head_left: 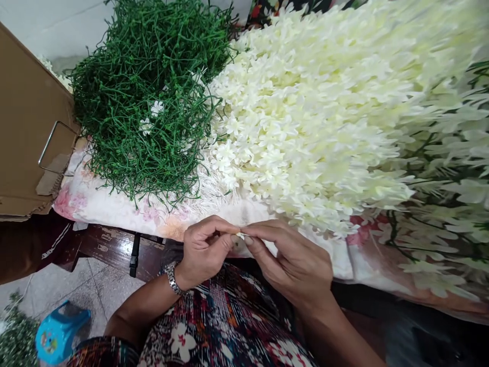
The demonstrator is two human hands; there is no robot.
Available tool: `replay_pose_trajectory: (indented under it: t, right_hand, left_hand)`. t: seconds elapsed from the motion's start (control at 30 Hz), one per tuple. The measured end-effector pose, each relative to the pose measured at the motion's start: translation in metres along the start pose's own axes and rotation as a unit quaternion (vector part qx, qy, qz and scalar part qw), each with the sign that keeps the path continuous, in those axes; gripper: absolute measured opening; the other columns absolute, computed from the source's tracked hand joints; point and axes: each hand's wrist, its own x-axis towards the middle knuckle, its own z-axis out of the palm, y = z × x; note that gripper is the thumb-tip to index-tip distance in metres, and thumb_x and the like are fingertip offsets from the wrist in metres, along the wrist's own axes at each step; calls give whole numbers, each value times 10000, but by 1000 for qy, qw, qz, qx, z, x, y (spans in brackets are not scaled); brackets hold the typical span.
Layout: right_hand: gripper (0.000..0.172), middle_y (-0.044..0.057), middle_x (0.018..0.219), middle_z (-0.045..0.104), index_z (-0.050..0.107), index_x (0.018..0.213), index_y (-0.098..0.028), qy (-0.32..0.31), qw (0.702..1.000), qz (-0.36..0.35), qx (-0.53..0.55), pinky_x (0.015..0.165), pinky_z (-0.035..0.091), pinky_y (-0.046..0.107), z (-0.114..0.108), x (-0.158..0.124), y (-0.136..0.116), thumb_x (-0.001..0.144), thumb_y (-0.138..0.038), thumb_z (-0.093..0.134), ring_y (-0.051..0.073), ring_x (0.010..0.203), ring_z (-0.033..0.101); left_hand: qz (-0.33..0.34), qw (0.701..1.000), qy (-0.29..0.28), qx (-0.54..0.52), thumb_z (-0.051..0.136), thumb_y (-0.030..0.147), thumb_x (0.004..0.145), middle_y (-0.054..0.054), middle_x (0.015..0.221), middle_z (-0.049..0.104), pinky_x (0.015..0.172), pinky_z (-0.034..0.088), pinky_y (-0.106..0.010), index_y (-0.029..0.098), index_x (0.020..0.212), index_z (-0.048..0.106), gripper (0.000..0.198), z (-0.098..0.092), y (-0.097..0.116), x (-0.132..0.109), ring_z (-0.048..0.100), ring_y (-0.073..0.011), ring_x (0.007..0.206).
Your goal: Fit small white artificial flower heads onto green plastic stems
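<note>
Two bare hands meeting fingertip to fingertip here, both pinched in tight: the left hand (208, 250) and the right hand (292, 255) share a tiny pale piece (240, 235) right between them, just off the near edge of the cloth. It's too small to make out much more. Left wrist has a metal watch (173, 279) on it.

As for containers, a cardboard box (28, 117) stands over on the left, with a bent metal wire (52, 145) and a torn patch on its side. Can't see what's inside it. Next to it is a big tangle of green stems (153, 86) with a few white blossoms on top, and touching that, a huge heap of creamy white flowers (305, 122) spreading off to the right.

All that sits on a pink-and-orange floral cloth (114, 204). Dark shiny wood (110, 250) shows below the cloth, with a black strap (133, 255) hanging against it. Floor's pale tile (84, 285), with a blue stool (61, 331) and some leafy greenery (17, 334) beside it.
</note>
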Motion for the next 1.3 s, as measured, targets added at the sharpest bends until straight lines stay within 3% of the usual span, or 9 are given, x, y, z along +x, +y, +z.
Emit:
replay_pose_trajectory:
  t: [0.1, 0.2, 0.37, 0.47, 0.53, 0.7, 0.87, 1.07, 1.3]
  right_hand:
    - [191, 10, 732, 594, 542, 877, -206, 11, 1000, 16, -15, 552, 450, 214, 0, 1, 0, 730, -84, 529, 101, 631, 557]
    - [161, 8, 712, 587, 541, 840, -203, 22, 999, 32, -24, 531, 437, 211, 0, 3, 3, 729, -87, 532, 101, 616, 546]
    - [170, 9, 705, 582, 532, 838, -196, 9, 1000, 6, -20, 577, 443, 231, 4, 6, 7, 724, -70, 529, 111, 638, 551]
    - [192, 18, 718, 576, 525, 858, -182, -16, 1000, -8, -10, 595, 448, 228, 8, 5, 8, 718, -49, 524, 110, 657, 550]
    - [209, 23, 728, 573, 523, 871, -177, -24, 1000, -10, -6, 597, 452, 226, 9, 3, 10, 713, -41, 525, 110, 668, 549]
    - [220, 28, 746, 579, 531, 884, -183, -26, 1000, -2, -2, 604, 457, 233, 10, -2, 15, 712, -47, 526, 116, 685, 553]
    - [213, 30, 742, 581, 538, 875, -174, -32, 999, 3, 2, 604, 453, 224, 12, -5, 18, 705, -45, 536, 111, 682, 553]
    - [180, 18, 740, 587, 546, 860, -185, -20, 1000, 4, -15, 597, 452, 223, 10, -7, 19, 716, -77, 538, 110, 666, 558]
    - [191, 11, 698, 585, 548, 846, -179, -16, 999, -21, -30, 576, 440, 210, 12, -5, 16, 704, -51, 552, 100, 634, 547]
  left_hand:
    - [83, 990, 6, 117, 500, 119, 755, -44, 698, 590, 564, 447, -236, 146, 839, 598, 132, -13, 3, 2, 543, -115, 637]
    - [191, 925, 86, 317, 498, 111, 745, -45, 727, 594, 585, 440, -260, 152, 873, 588, 162, -34, 5, 12, 533, -134, 682]
    - [148, 772, 125, 606, 474, 207, 771, -68, 698, 563, 652, 375, -315, 128, 762, 586, 137, -53, 9, 37, 483, -176, 709]
    - [123, 738, 110, 655, 462, 222, 773, -54, 638, 529, 621, 349, -308, 141, 644, 551, 176, -51, 8, 45, 462, -172, 662]
    - [125, 757, 119, 630, 457, 183, 771, -39, 621, 516, 629, 352, -298, 145, 620, 536, 174, -51, 6, 44, 460, -156, 649]
    - [129, 875, 166, 436, 501, 150, 755, -13, 679, 528, 607, 382, -235, 143, 711, 556, 71, -59, 4, 33, 480, -109, 647]
    - [72, 930, 223, 285, 545, 142, 726, 15, 648, 522, 562, 366, -201, 147, 693, 570, 42, -67, 7, 28, 471, -85, 609]
    - [32, 936, 338, 91, 565, 187, 714, 32, 580, 495, 518, 338, -174, 137, 661, 549, 74, -76, 3, 13, 424, -58, 524]
    - [-10, 929, 368, 32, 529, 180, 753, 19, 568, 516, 569, 373, -198, 135, 686, 512, 82, -99, -4, -15, 478, -73, 534]
